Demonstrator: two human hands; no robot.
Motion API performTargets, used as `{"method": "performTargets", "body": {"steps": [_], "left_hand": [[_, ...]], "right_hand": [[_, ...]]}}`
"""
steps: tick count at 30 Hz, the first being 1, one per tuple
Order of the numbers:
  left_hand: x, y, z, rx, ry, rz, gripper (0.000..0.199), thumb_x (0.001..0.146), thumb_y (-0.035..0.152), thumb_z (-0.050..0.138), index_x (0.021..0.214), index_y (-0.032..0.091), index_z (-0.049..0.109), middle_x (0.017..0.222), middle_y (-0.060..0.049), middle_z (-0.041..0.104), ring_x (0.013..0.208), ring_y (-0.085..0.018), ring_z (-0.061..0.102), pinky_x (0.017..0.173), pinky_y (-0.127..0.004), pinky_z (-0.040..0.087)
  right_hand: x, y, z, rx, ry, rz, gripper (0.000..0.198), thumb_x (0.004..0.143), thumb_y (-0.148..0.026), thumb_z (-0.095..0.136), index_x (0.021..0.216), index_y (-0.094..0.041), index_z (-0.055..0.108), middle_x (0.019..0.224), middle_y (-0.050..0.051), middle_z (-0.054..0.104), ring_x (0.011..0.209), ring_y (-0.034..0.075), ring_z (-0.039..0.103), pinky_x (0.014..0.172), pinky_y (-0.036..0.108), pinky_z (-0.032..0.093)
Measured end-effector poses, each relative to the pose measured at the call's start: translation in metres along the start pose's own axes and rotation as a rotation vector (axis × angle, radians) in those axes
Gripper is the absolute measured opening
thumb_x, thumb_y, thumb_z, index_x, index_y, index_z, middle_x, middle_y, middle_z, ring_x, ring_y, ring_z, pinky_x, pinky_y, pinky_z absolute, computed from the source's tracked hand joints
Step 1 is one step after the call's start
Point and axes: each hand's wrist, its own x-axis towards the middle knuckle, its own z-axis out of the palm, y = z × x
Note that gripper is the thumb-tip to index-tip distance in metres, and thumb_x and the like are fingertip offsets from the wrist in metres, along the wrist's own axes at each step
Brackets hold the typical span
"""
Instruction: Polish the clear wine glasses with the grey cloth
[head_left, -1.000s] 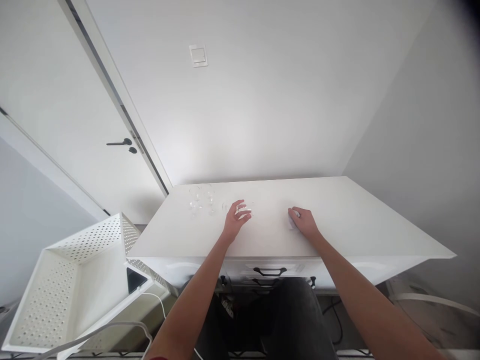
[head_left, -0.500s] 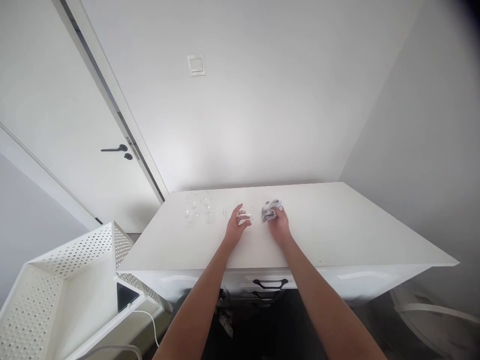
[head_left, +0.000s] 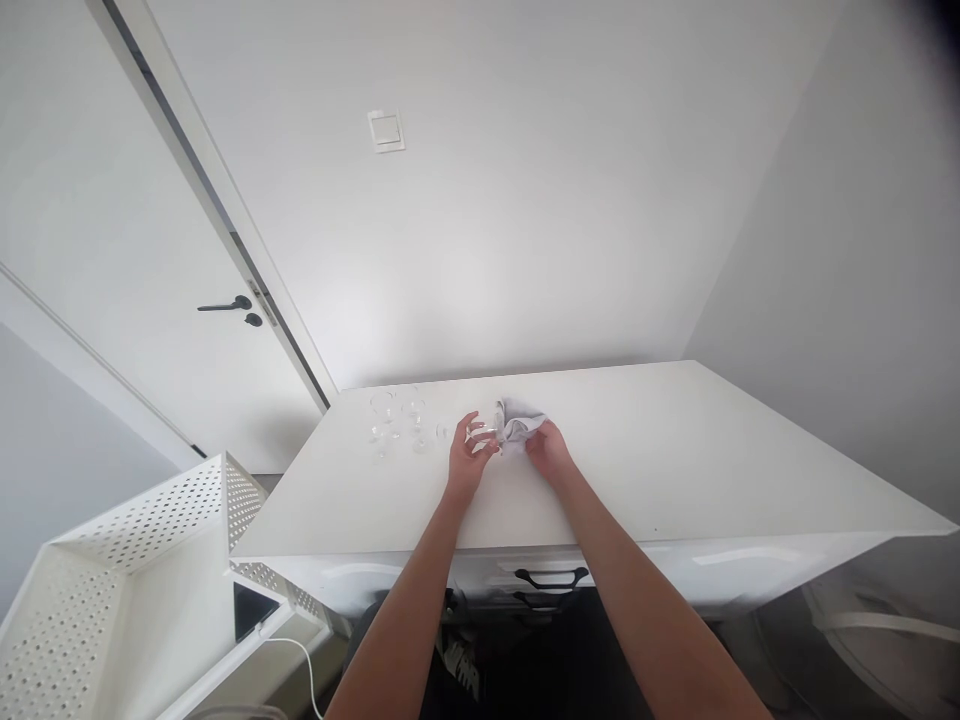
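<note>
My left hand (head_left: 466, 468) is closed around a clear stemmed glass (head_left: 484, 433), held on its side above the white dresser top. The foot of the glass points left and its bowl faces right. My right hand (head_left: 551, 450) grips a crumpled pale grey cloth (head_left: 519, 418). The cloth meets the mouth of the glass and covers its right end, so I cannot tell how far inside it reaches. To the left, more clear stemmed glasses (head_left: 384, 408) stand on the dresser, faint against the white.
The white dresser (head_left: 675, 480) has dark drawer handles (head_left: 551, 579) along its front. At lower left stands a perforated white shelf unit (head_left: 142, 510) with a dark device (head_left: 253, 610) and a white cable. A light switch (head_left: 387, 131) is on the wall, beside a door (head_left: 150, 250).
My right hand has moved left, bringing the cloth from beside the glass onto its mouth. The cloth is more spread out. My left hand still holds the glass in nearly the same place.
</note>
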Motion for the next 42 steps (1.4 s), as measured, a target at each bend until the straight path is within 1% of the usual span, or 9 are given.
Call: {"method": "performTargets", "body": {"steps": [7,12,16,20,24,30,33,38,42], "left_hand": [[-0.001,0.001,0.0,0.028,0.032,0.017,0.063,0.082,0.04,0.08,0.139,0.033,0.052,0.128,-0.01,0.053,0.108,-0.022,0.067,0.084,-0.038,0.064],[0.0,0.0,-0.001,0.064,0.14,0.021,0.064,0.082,0.041,0.08,0.139,0.034,0.053,0.13,-0.009,0.052,0.109,-0.022,0.066,0.083,-0.035,0.064],[0.0,0.0,-0.003,0.086,0.165,0.013,0.063,0.082,0.042,0.08,0.14,0.035,0.054,0.131,-0.009,0.052,0.112,-0.023,0.066,0.083,-0.035,0.063],[-0.001,0.001,-0.001,0.108,0.127,0.011,0.063,0.082,0.039,0.081,0.139,0.034,0.055,0.134,-0.01,0.053,0.114,-0.024,0.066,0.083,-0.034,0.062],[-0.002,0.002,-0.002,0.147,0.133,0.02,0.06,0.082,0.034,0.08,0.137,0.034,0.058,0.137,-0.01,0.053,0.114,-0.025,0.066,0.081,-0.032,0.061],[0.0,-0.001,-0.003,0.23,0.155,0.028,0.057,0.08,0.034,0.08,0.135,0.034,0.063,0.143,-0.011,0.048,0.118,-0.028,0.061,0.079,-0.034,0.062],[0.0,-0.001,-0.003,0.22,0.143,0.033,0.058,0.082,0.035,0.08,0.137,0.035,0.061,0.143,-0.011,0.048,0.118,-0.027,0.062,0.083,-0.036,0.062],[-0.002,0.001,-0.002,0.21,0.058,0.019,0.058,0.08,0.03,0.081,0.136,0.035,0.063,0.139,-0.01,0.055,0.124,-0.029,0.059,0.087,-0.038,0.062],[-0.001,-0.002,-0.004,0.187,-0.02,0.021,0.066,0.084,0.031,0.077,0.146,0.036,0.054,0.145,-0.01,0.056,0.129,-0.029,0.058,0.091,-0.039,0.061]], "right_hand": [[-0.008,-0.009,0.008,0.114,-0.031,0.026,0.045,0.065,-0.019,0.078,0.107,-0.031,0.067,0.09,-0.002,0.07,0.076,0.019,0.062,0.067,0.031,0.049],[-0.006,-0.005,0.002,0.06,0.013,-0.022,0.019,0.065,-0.021,0.078,0.083,-0.025,0.07,0.107,0.003,0.073,0.091,0.022,0.063,0.071,0.033,0.048],[-0.003,-0.004,-0.002,0.03,0.133,-0.059,0.026,0.065,-0.023,0.078,0.091,-0.024,0.076,0.102,0.003,0.073,0.089,0.021,0.063,0.075,0.032,0.047],[-0.007,-0.007,0.001,0.005,-0.024,0.002,0.035,0.067,-0.024,0.077,0.101,-0.026,0.077,0.106,0.003,0.074,0.093,0.023,0.065,0.078,0.034,0.05],[-0.012,-0.008,0.006,-0.015,-0.2,0.074,0.039,0.082,-0.04,0.071,0.119,-0.029,0.071,0.118,0.008,0.074,0.111,0.027,0.066,0.09,0.041,0.053],[-0.015,-0.005,0.013,-0.32,-0.21,-0.031,0.041,0.074,-0.034,0.084,0.111,-0.027,0.069,0.108,0.006,0.077,0.094,0.024,0.071,0.094,0.043,0.05],[-0.02,-0.006,0.015,-0.313,-0.309,-0.077,0.043,0.081,-0.032,0.077,0.123,-0.029,0.064,0.112,0.005,0.076,0.099,0.024,0.07,0.093,0.041,0.051],[-0.029,-0.005,0.017,-0.401,-0.437,-0.103,0.071,0.08,-0.027,0.074,0.145,-0.033,0.049,0.115,0.005,0.074,0.093,0.023,0.069,0.081,0.037,0.054],[-0.03,-0.003,0.018,-0.51,-0.49,-0.144,0.079,0.083,-0.029,0.073,0.155,-0.033,0.041,0.133,0.009,0.067,0.113,0.027,0.066,0.09,0.04,0.054]]}}
